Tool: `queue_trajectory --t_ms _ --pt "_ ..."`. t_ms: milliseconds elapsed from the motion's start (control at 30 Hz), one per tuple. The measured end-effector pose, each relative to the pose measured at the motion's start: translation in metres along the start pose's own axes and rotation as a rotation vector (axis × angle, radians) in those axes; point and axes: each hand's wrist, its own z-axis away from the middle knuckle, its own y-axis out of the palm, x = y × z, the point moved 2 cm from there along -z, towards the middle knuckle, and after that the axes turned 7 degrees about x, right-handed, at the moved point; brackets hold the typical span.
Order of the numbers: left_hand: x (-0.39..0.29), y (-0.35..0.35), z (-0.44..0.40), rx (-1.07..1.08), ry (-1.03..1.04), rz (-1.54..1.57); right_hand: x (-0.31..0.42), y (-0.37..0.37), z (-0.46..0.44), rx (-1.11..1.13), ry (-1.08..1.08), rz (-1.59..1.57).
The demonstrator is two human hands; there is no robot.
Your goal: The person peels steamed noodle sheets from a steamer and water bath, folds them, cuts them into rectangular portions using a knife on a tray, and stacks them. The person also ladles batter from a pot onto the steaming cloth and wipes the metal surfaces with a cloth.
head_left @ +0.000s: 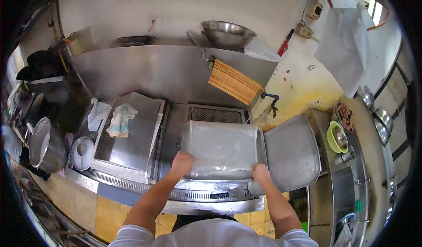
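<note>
A rectangular metal tray [220, 175] lies in front of me on the steel cooking counter, a translucent, shiny plastic-like sheet [222, 148] spread over it. My left hand [182, 162] is closed on the tray's near left corner. At the near right corner, my right hand [261, 172] grips the edge with curled fingers. Both hands hide their fingertips. Just right of the tray, a large grey metal pan or lid [292, 152] with rounded corners rests at an angle. A black-handled scraper-like tool [226, 194] lies on the slotted front ledge below the tray.
To the left are a steel cover [127, 148] with a cloth [121, 120] on it, a round lid [82, 154] and a big pot [46, 146]. A bamboo mat [234, 81] hangs behind the tray. Bowls, including a yellow-green one [337, 137], stand on the right counter.
</note>
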Motion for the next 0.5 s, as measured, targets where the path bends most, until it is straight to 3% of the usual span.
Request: queue_trajectory --t_ms 167,267,500 --pt "-0.007 -0.012 0.026 0.073 -0.043 0.099 -0.009 0.011 0.006 0.162 0.037 0.178" --pt "-0.015 -0.024 0.037 -0.007 -0.089 0.117 0.036 -0.025 0.025 0.206 -0.051 0.382" --pt "-0.065 -0.02 0.062 -0.29 -0.175 0.401 0.076 -0.004 0.049 0.224 -0.282 -0.041"
